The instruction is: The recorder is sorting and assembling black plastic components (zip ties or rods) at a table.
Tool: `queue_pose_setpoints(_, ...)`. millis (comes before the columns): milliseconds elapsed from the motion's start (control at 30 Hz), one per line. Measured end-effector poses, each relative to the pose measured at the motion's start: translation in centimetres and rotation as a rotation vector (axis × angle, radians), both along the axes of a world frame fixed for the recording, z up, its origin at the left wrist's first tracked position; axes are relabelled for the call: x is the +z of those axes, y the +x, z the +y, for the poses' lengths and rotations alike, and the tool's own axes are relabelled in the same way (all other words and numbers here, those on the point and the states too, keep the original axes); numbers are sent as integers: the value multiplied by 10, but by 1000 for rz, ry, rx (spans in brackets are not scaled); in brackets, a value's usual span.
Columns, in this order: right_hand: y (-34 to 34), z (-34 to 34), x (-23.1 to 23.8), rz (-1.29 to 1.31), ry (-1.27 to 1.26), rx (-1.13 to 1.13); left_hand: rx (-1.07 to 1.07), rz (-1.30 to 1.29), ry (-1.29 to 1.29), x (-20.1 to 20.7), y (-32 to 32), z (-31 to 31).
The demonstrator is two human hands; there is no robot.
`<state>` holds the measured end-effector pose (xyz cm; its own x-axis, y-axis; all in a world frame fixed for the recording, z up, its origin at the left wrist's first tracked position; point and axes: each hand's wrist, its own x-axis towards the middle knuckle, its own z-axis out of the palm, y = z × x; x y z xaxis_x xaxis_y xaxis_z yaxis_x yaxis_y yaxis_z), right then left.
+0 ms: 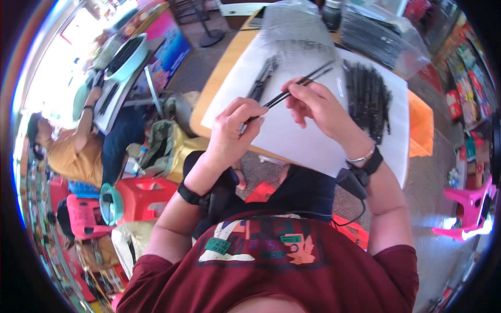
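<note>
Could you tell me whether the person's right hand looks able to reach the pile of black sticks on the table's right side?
Probably yes: the right hand is close to the pile and nothing visible blocks the way, though it is busy holding thin black sticks.

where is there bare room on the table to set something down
The white sheet is bare between the left hand, the right hand and its near edge, and at its near right corner, below the black pile. Plastic bags crowd the far end, black sticks the left.
</note>
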<state>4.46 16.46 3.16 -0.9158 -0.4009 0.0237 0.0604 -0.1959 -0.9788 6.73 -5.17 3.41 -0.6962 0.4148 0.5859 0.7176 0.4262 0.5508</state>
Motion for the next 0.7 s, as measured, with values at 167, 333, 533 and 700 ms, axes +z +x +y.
queue_pose_setpoints(167, -10, 9, -3, 21, 40, -89, -9, -816, 303, -19, -11, 21)
queue_pose_setpoints(333, -15, 14, -2, 107, 302, -200, -54, -957, 335, -32, -29, 38)
queue_pose_setpoints(533, -24, 27, -3, 161, 377, -416, -47, -961, 584, -40, -35, 62)
queue_pose_setpoints(700, -38, 53, -17, 632, 789, -693, 13, -928, 642, -43, -47, 60)
